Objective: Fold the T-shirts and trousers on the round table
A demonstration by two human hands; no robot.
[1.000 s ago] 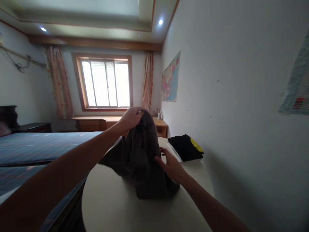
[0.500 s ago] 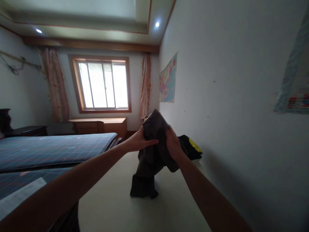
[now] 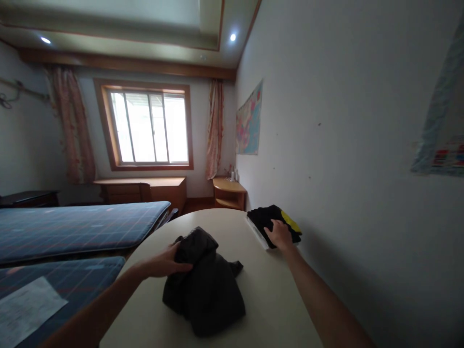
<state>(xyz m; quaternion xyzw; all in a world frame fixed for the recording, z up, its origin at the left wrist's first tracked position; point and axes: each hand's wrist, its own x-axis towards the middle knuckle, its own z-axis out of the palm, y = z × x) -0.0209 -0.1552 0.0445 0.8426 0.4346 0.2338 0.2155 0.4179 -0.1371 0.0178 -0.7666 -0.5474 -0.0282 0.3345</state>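
**Dark cloth point(image 3: 213, 290) held from one side only; slump and nudge risks**

Dark cloth is seated near the middle of the visible worktop point(image 3: 268, 299). Left hand point(image 3: 165, 261) is placed on its 10 o'clock side. Black folded cloth point(image 3: 266, 215) is located at 2 o'clock from it, near the wall point(image 3: 344, 193), with right hand point(image 3: 280, 234) laid over it.

Risks, as judged: the bunch could be skewed or dragged if pulled from 10 o'clock, since the 6 o'clock end is unsupported by hand. Black folded cloth could be knocked off-square if pressed sideways.

Fingers: on the left, a fold looks pinched against the thumb; fingertips are hidden. On the right, fingers are loosely spread; contact pressure can't be told.

Look: dark grey to near-black, matte. Crumpled, not flat. Upper fold is raised; lower part is draped toward 6 o'clock. Small tip is poked out at 2 o'clock. Garment type can't be told.
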